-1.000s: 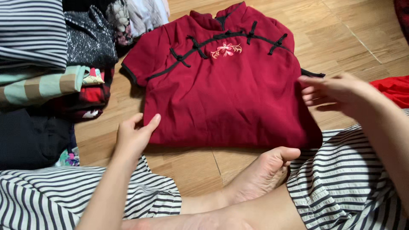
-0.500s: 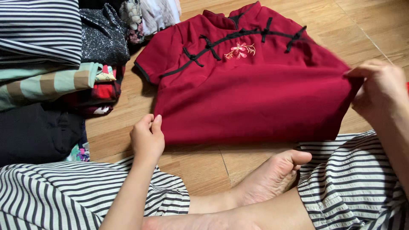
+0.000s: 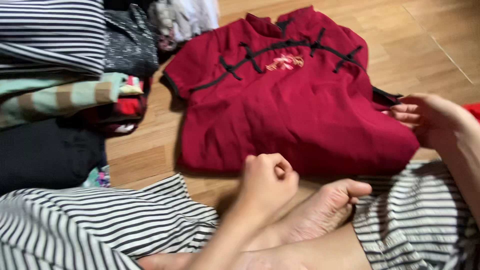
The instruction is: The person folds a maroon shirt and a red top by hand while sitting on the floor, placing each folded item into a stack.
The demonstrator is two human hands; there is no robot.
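Left hand: the left hand [image 3: 267, 180] curls into a loose fist at the near hem of the dark red short-sleeved dress with black trim [image 3: 295, 115]; whether it grips cloth cannot be told.
Right hand: the right hand [image 3: 425, 117] pinches the dress's side edge.
Dress: flat on the wooden floor [image 3: 425, 35], between both hands.
Left of the left hand: a stack of folded striped and dark clothes [image 3: 65, 75].
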